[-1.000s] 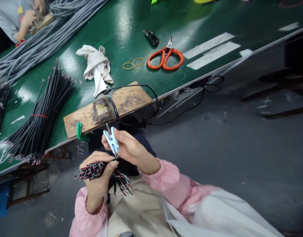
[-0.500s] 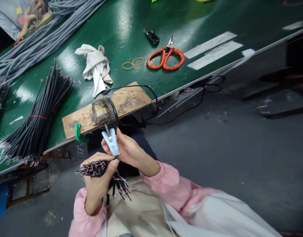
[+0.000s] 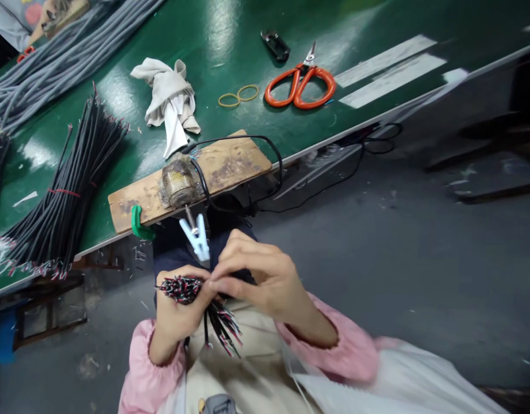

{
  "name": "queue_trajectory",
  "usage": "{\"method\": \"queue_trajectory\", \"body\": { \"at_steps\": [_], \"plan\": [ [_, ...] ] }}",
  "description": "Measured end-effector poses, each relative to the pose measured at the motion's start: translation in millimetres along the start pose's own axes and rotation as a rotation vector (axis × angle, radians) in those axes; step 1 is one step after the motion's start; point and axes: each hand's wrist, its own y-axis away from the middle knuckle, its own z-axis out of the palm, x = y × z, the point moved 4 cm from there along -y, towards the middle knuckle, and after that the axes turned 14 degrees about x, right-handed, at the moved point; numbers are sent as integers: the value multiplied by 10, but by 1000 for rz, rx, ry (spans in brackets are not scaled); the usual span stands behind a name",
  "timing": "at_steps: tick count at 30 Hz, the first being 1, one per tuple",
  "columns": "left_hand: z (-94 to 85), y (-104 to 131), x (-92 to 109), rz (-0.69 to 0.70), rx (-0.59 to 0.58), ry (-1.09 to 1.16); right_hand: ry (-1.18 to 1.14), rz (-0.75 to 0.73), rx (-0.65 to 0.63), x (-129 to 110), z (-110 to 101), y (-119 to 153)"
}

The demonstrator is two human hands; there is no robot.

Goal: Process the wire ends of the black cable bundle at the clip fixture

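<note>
My left hand (image 3: 181, 313) is closed around a bundle of thin black cables (image 3: 181, 289), whose red, white and black wire ends face up. More cable ends (image 3: 225, 328) hang out below that hand. My right hand (image 3: 258, 282) pinches with thumb and forefinger at the left thumb tip, on what looks like one cable end, mostly hidden by the fingers. Just above the hands, a light blue clothes-peg-like clip (image 3: 199, 238) sits on the metal shaft (image 3: 190, 217) of a small motor (image 3: 179, 181). Neither hand touches the clip.
The motor sits on a wooden board (image 3: 234, 161), with a green clamp (image 3: 139, 223) at the table edge. On the green table (image 3: 230, 57) lie a tied cable bundle (image 3: 70, 190), grey cables (image 3: 75, 69), a cloth (image 3: 168, 98), rubber bands (image 3: 238, 96) and orange-handled scissors (image 3: 299, 86). Another person (image 3: 19, 23) sits across.
My right hand has moved off the clip, down and to the right, and its fingertips now meet at the left thumb. The left hand has shifted slightly right with the bundle.
</note>
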Motion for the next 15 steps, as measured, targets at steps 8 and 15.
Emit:
{"method": "queue_trajectory", "body": {
  "at_steps": [8, 15],
  "plan": [
    [40, 25, -8, 9, 91, 7, 110, -49, 50, -108, 14, -20],
    [-98, 94, -111, 40, 178, 27, 33, 150, 66, 62, -3, 53]
  ]
}}
